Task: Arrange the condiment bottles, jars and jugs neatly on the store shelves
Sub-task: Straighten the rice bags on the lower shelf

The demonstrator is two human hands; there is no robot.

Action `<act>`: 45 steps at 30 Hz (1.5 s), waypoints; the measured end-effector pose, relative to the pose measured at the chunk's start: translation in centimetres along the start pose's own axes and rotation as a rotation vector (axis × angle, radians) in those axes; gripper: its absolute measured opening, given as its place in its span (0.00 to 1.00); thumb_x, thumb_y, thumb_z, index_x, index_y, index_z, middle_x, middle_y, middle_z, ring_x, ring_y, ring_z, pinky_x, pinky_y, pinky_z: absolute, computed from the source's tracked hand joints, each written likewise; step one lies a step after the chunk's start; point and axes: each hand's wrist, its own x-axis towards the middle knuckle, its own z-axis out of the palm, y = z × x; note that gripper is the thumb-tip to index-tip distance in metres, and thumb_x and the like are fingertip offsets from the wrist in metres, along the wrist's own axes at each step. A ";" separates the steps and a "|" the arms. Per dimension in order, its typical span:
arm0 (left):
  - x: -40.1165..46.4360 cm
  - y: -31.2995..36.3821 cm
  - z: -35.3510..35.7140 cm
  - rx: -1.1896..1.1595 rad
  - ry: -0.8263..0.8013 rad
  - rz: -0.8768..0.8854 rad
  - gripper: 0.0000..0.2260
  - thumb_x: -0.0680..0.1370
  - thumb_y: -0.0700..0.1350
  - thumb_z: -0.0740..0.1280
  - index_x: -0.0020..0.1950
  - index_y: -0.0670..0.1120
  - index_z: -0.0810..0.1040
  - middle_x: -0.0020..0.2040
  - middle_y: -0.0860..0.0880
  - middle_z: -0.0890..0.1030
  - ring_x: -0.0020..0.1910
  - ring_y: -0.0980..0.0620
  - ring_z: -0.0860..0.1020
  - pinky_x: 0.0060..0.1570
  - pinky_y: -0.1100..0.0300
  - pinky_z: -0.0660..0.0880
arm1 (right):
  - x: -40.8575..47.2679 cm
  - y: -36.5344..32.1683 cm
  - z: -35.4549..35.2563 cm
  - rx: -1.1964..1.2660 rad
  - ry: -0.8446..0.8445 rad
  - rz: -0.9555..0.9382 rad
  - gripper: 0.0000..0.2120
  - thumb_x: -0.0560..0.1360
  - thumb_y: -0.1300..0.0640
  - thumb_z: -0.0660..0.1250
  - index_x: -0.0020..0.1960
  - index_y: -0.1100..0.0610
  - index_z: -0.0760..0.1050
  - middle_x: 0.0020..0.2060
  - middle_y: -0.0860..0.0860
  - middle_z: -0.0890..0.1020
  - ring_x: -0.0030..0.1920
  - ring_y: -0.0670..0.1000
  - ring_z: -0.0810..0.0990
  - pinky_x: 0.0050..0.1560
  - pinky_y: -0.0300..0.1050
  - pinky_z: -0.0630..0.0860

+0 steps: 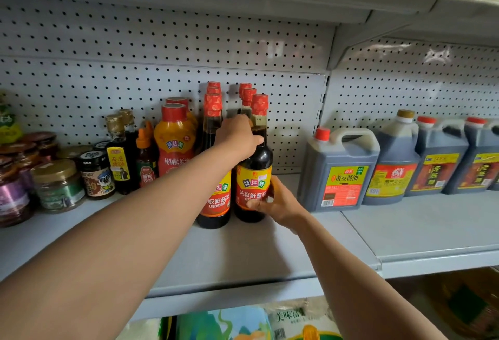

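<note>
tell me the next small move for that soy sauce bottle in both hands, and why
Probably turn the front right soy sauce bottle slightly so its label faces squarely forward like its neighbour. The left hand holds its shoulder, the right hand its base.

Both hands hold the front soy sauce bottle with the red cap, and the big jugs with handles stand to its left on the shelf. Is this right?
Not quite. In the head view the jugs stand to the right of the soy sauce bottle, not left. The left hand grips its shoulder and the right hand its label, on the shelf.
</note>
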 end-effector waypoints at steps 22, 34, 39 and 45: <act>-7.9 -8.0 1.8 -0.500 0.519 0.137 0.16 0.74 0.50 0.74 0.58 0.48 0.75 0.49 0.54 0.78 0.47 0.61 0.76 0.44 0.71 0.71 | -1.3 -0.3 2.0 -0.009 0.067 -0.016 0.37 0.72 0.50 0.78 0.74 0.55 0.63 0.63 0.49 0.79 0.62 0.49 0.78 0.65 0.50 0.76; -7.2 -15.4 6.6 -0.567 0.084 -0.253 0.34 0.66 0.49 0.81 0.69 0.54 0.72 0.59 0.51 0.82 0.57 0.49 0.80 0.60 0.46 0.77 | -1.3 1.1 2.0 0.105 0.059 -0.059 0.31 0.75 0.53 0.75 0.74 0.54 0.67 0.63 0.47 0.81 0.61 0.43 0.80 0.62 0.42 0.77; -6.4 -15.9 6.9 -0.571 0.080 -0.258 0.33 0.65 0.51 0.82 0.67 0.56 0.73 0.56 0.53 0.82 0.55 0.50 0.81 0.59 0.46 0.78 | -1.2 1.1 2.0 0.108 0.050 -0.054 0.34 0.72 0.48 0.75 0.74 0.53 0.67 0.63 0.45 0.80 0.61 0.41 0.79 0.57 0.35 0.77; -6.7 -15.4 6.9 -0.552 0.077 -0.280 0.35 0.67 0.50 0.81 0.70 0.55 0.71 0.58 0.52 0.81 0.56 0.50 0.79 0.58 0.51 0.77 | -1.3 1.0 2.2 0.095 0.034 -0.030 0.32 0.75 0.51 0.74 0.74 0.54 0.66 0.64 0.48 0.80 0.64 0.46 0.79 0.64 0.44 0.76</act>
